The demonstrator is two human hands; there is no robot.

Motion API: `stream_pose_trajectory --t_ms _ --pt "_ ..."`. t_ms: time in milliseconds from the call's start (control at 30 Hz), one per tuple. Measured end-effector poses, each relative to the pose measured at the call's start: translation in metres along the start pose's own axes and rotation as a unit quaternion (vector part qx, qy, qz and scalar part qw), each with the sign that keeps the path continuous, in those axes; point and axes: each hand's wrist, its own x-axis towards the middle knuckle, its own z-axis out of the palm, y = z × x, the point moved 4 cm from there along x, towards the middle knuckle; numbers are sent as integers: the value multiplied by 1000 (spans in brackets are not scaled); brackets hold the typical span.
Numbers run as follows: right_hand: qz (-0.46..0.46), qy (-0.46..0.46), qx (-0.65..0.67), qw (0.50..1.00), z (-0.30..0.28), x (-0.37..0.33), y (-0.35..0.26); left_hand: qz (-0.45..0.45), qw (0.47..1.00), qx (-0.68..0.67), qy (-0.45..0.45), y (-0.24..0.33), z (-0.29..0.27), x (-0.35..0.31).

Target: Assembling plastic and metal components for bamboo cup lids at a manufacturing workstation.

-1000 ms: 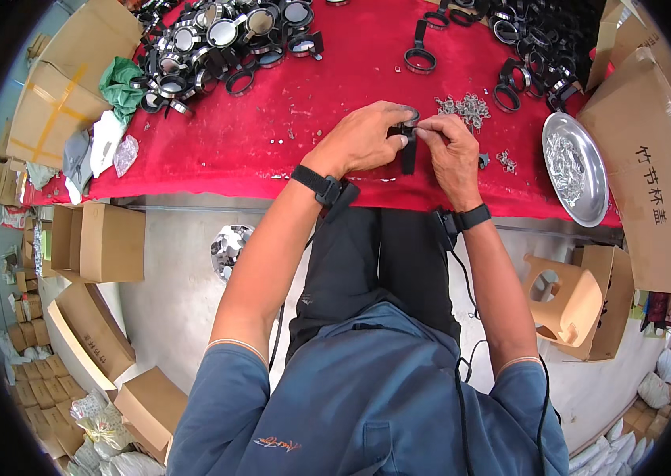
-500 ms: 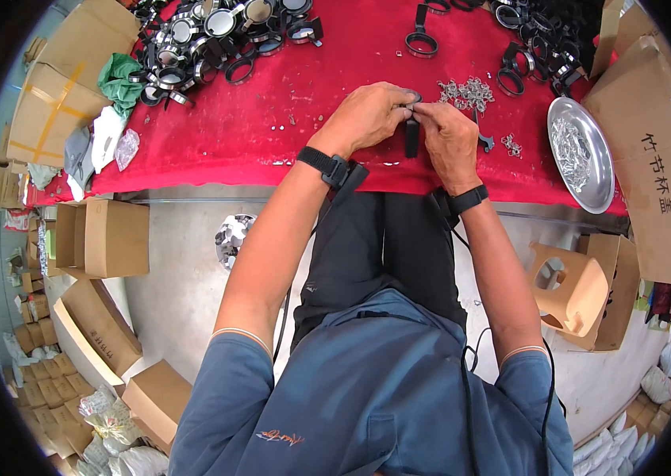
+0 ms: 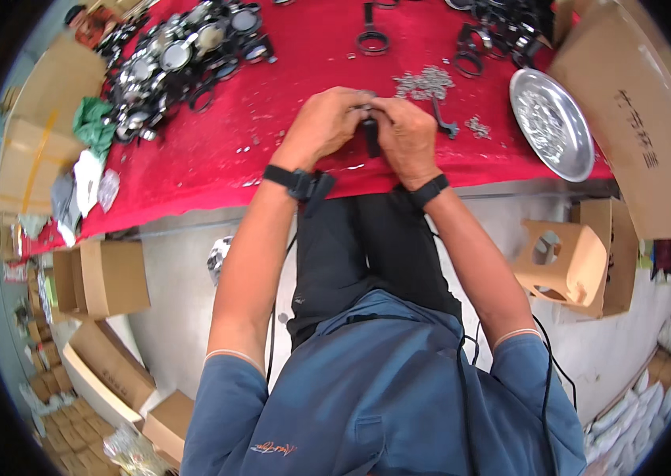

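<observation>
Both hands meet near the front edge of the red-covered table [image 3: 311, 59], closed around a black piece [image 3: 372, 140] whose flat, strap-like end hangs down between them. The left hand [image 3: 327, 120] grips the piece with thumb and fingers; the right hand [image 3: 407, 136] pinches it near its upper end, where the fingers hide the detail. Just beyond the right hand lies a scatter of small metal fittings [image 3: 424, 82], with a dark wrench [image 3: 446, 127] beside it and a smaller cluster of fittings [image 3: 477, 127] to the right. Farther right, an oval metal tray [image 3: 580, 165] holds more shiny pieces. A black ring with a handle [image 3: 372, 41] lies beyond the hands, between a left-hand heap of black rings and round discs [image 3: 176, 57] and a darker heap [image 3: 503, 30] at the right.
</observation>
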Motion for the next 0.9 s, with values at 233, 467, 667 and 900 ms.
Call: stream_pose_trajectory --t_ms 233,467,667,900 --pt "94 32 93 991 4 -3 -2 -50 999 1 3 3 -1 0" --pt "197 44 150 968 -10 -16 5 -108 994 -16 9 0 3 -1" --pt "238 18 145 960 -12 -35 6 -119 992 -30 10 1 2 0" --pt "250 -25 153 956 -11 -48 8 -143 990 -14 10 11 2 3"
